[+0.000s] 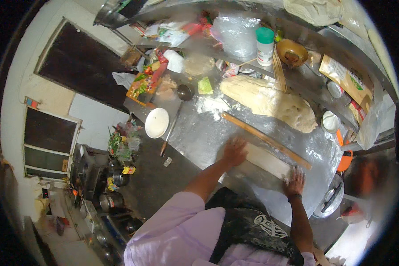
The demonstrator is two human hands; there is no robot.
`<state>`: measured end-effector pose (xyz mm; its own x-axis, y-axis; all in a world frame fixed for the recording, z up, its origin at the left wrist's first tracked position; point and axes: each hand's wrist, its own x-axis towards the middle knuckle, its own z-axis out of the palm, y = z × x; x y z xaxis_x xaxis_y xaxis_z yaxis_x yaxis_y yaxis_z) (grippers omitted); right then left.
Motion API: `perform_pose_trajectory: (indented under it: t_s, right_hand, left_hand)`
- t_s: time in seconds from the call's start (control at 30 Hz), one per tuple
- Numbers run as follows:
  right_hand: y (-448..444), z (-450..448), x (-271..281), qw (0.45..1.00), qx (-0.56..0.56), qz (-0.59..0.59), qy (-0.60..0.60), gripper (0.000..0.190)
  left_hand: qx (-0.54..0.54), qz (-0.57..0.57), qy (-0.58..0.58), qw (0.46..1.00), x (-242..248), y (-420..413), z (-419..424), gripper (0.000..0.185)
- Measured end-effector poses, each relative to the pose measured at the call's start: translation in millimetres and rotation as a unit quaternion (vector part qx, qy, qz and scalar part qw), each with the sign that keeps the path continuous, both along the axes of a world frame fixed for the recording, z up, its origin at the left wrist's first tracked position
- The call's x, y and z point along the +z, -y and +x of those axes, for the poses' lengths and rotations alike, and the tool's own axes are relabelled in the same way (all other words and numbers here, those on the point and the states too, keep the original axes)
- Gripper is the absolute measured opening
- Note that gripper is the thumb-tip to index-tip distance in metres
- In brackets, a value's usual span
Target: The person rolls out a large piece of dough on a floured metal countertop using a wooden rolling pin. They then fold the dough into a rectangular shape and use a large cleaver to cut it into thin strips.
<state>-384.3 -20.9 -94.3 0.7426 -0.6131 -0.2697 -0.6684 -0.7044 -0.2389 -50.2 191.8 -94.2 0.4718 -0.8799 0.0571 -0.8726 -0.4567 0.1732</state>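
Note:
A long, flattened strip of pale dough (267,160) lies across the floured metal worktop (193,133) in front of me. My left hand (235,151) rests palm down at its left end, slightly blurred. At the other end is my right hand (294,182), flat with its fingers spread. Just beyond the strip, and roughly parallel to it, lies a wooden rolling pin (266,139), touched by neither hand. Farther back sits a large mass of dough (269,101), with loose white flour (212,105) to its left.
A white bowl (157,123) and a long-handled ladle (185,92) are near the left edge. Chopped vegetables lie on an orange board (141,88). A shelf behind holds a green-capped container (265,46) and a brown bowl (292,53). A metal lid (329,199) is at right.

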Motion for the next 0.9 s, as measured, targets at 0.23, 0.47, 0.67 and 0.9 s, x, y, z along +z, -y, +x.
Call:
perform_pose_trajectory:
  t_s: [0.23, 0.47, 0.67, 0.9]
  right_hand:
    - [-4.0, -47.6, -2.5, 0.995, -0.094, 0.015, -0.003, 0.076]
    - [-41.8, -55.5, 20.1, 0.96, -0.277, 0.017, 0.033, 0.065]
    - [-126.1, -35.6, -29.9, 0.932, -0.346, -0.098, -0.052, 0.059]
    - [-254.0, 70.0, 45.5, 0.951, -0.277, -0.058, -0.123, 0.05]
  left_hand:
    - [0.245, -0.034, -0.137, 0.959, 50.4, -121.1, 89.8, 0.056]
    - [0.489, -0.202, -0.075, 0.845, 33.1, -278.7, 305.3, 0.03]
    - [0.295, 0.089, 0.166, 0.937, -2.6, -419.2, 537.5, 0.029]
    - [0.506, -0.284, -0.34, 0.74, -28.4, -346.2, 586.8, 0.036]
